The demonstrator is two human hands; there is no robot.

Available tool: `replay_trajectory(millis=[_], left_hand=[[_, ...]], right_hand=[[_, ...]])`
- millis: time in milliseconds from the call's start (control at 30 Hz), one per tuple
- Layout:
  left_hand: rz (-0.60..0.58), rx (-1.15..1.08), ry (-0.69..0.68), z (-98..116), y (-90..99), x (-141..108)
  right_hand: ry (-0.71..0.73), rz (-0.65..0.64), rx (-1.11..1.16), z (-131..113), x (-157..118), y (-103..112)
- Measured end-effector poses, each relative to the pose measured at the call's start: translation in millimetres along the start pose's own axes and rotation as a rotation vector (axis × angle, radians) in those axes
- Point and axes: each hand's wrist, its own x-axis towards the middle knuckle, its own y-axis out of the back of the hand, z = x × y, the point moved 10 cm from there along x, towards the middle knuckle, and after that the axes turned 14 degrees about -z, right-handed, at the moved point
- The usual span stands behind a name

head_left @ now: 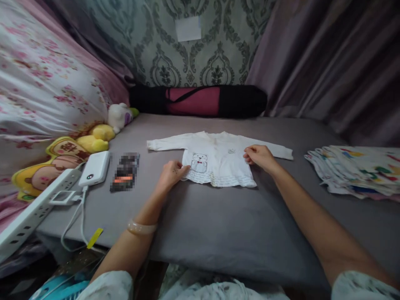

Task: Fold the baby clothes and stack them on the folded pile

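Observation:
A small white long-sleeved baby shirt (218, 160) lies spread flat on the grey sheet, sleeves stretched out to both sides. A bear drawing shows on the left of its front, and lines of print run along the hem. My left hand (172, 171) pinches the shirt's lower left edge between thumb and fingers. At the shirt's right side, just under the sleeve, my right hand (258, 157) has its fingers closed on the fabric.
A stack of folded printed clothes (359, 171) lies at the right. On the left are a white power bank (94, 168), a power strip (37, 212), a blurred dark object (125, 171) and plush toys (100, 137). A black and red long bag (196, 101) rests against the wall.

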Motion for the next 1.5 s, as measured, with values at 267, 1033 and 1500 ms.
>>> replay_trajectory(millis=[267, 1033, 1500], left_hand=[[-0.079, -0.084, -0.024, -6.7, -7.2, -1.2], [-0.203, -0.354, 0.079, -12.8, -0.4, -14.9], [-0.3, -0.294, 0.039, -21.9, -10.1, -10.5]], right_hand=[[-0.2, -0.069, -0.425, 46.2, -47.2, -1.6], [-0.049, -0.064, -0.516, 38.1, -70.9, -18.0], [-0.077, -0.184, -0.64, 30.7, -83.1, -18.1]])
